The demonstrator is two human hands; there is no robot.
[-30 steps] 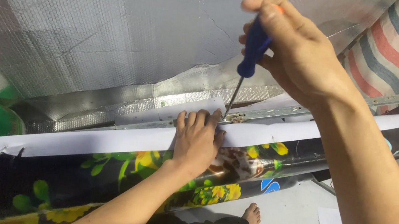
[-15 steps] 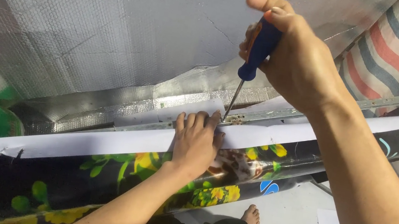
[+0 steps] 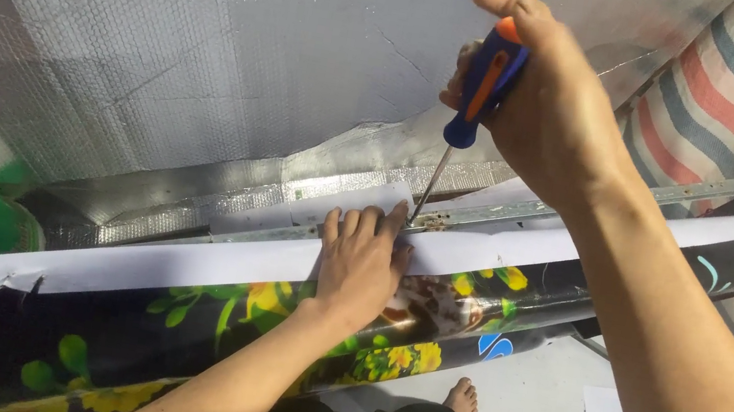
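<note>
- The right hand (image 3: 552, 108) is raised above the work, its fingers wrapped tight around the blue and orange handle of a screwdriver (image 3: 478, 86)
- The screwdriver hangs nearly upright, leaning a little, with its thin metal shaft running down to a tip that meets the metal rail (image 3: 586, 205) just beside the left fingertips
- The left hand (image 3: 362, 265) lies palm down on the white strip (image 3: 179, 259), fingers stretched out and close together, pressing flat and gripping nothing
- The fingertips (image 3: 398, 213) of that hand reach up to the edge of the rail, touching or almost touching the tip of the tool
- The white strip runs across the view from lower left to upper right, with the rail just above it
- Behind the rail hangs a big sheet of silver foil padding (image 3: 216, 42), creased and shiny
- Below the strip sits a dark cloth with yellow flowers and green leaves (image 3: 249, 316)
- A striped red, white and blue fabric (image 3: 699, 123) shows at the upper right
- A bare foot (image 3: 461, 401) rests on the pale floor (image 3: 542, 404) below
</note>
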